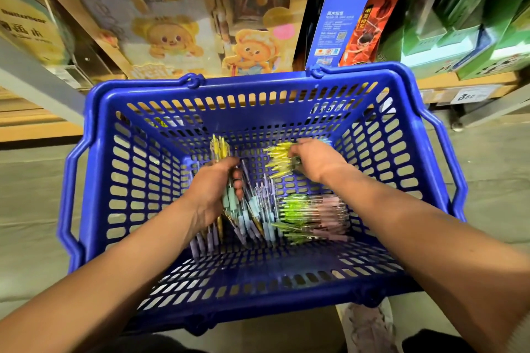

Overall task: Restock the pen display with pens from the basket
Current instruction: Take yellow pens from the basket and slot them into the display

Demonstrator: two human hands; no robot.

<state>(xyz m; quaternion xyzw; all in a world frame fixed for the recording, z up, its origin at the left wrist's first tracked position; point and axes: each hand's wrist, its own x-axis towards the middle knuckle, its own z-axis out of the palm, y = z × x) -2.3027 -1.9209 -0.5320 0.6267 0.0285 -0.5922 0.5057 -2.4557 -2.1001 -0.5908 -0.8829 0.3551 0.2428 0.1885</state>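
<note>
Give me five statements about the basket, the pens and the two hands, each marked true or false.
1. The basket is blue. True.
2. The left hand holds nothing. False: it grips a bunch of pens.
3. The right hand has its fingers curled on the yellow pens. True.
4. The green pens are in the left hand. False: they lie on the basket floor, and neither hand holds them.
5. Both hands are outside the basket. False: both reach down inside it.
</note>
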